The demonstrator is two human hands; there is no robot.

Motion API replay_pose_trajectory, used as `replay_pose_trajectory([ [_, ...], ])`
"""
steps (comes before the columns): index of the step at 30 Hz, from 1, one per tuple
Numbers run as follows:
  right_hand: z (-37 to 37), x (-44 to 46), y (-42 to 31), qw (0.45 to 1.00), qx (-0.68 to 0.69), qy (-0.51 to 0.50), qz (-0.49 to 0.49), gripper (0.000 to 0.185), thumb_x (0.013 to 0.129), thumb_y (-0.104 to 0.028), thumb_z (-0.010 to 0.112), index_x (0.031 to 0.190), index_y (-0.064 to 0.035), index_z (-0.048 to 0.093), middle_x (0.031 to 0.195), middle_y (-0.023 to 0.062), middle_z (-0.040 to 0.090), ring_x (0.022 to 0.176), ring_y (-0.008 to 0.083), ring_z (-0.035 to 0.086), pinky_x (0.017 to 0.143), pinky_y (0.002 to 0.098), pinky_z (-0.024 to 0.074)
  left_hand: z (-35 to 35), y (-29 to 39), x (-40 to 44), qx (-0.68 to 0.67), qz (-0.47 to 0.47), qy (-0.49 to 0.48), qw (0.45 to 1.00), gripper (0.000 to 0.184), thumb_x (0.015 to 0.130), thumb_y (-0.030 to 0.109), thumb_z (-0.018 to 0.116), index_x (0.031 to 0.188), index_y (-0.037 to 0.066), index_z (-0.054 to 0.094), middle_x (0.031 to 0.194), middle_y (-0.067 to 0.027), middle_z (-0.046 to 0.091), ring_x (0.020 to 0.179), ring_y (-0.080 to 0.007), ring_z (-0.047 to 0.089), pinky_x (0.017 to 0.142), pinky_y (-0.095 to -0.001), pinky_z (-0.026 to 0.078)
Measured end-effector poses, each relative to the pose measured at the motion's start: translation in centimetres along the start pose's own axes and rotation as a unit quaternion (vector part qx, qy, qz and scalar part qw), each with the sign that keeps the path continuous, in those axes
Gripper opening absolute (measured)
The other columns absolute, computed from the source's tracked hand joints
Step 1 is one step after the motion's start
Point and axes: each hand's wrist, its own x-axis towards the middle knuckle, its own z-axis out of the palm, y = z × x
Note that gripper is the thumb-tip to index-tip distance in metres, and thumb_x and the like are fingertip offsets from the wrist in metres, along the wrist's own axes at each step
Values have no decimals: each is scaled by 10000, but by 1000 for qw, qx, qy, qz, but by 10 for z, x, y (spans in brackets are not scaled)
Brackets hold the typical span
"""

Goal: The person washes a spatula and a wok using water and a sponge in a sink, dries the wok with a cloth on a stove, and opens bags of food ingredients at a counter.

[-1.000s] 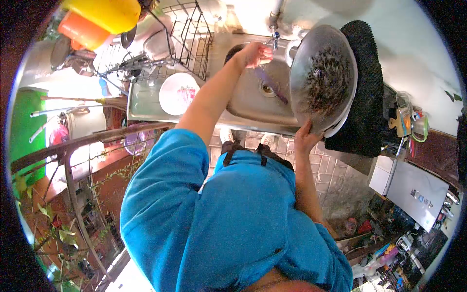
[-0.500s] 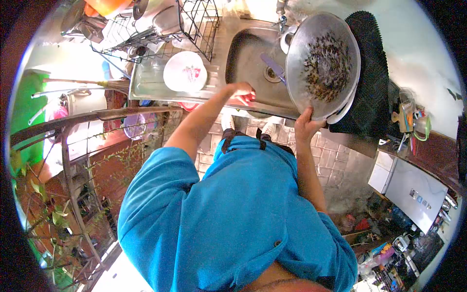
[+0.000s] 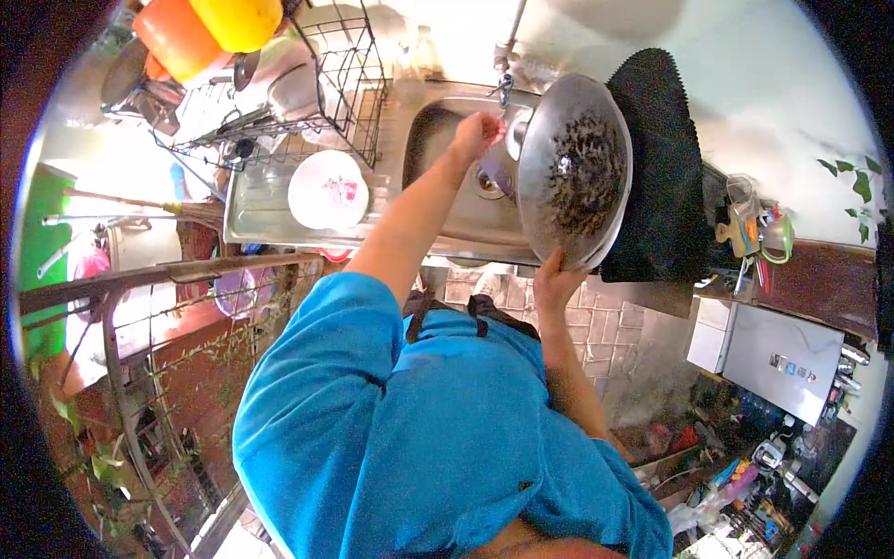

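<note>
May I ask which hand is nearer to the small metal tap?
Left: the left hand is just below the tap in view; the right hand is farther, holding the round grey metal pan.

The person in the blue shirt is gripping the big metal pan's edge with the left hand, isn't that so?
Not the left: the head view shows the right hand gripping the edge of the big metal pan. The blue shirt is right.

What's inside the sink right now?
The drain and part of a purple utensil show in the sink. Its right side hides behind the metal pan gripped by the right hand; what lies there can't be seen. The left hand covers some too.
</note>
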Motion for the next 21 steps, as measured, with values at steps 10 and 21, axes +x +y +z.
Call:
replay_pose_trajectory([
  [10, -11, -3, -31, 986, -151, -55, -44, 409, 885, -208, 529, 1094, 137, 459, 1084, 293, 519, 1013, 424, 486, 908, 471, 351, 29, 92, -77, 275, -282, -38, 918, 293, 919, 184, 457, 1082, -42, 550, 1088, -143, 604, 968, -252, 608, 824, -364, 536],
  [21, -12, -6, -5, 980, -151, -33, -130, 376, 861, -129, 561, 1091, 150, 459, 1095, 295, 518, 1000, 403, 517, 891, 457, 391, -67, 29, -209, 808, 18, -360, 465, 725, 833, 613, 462, 1368, 130, 381, 1411, -95, 371, 1316, -309, 319, 1057, -536, 254],
])
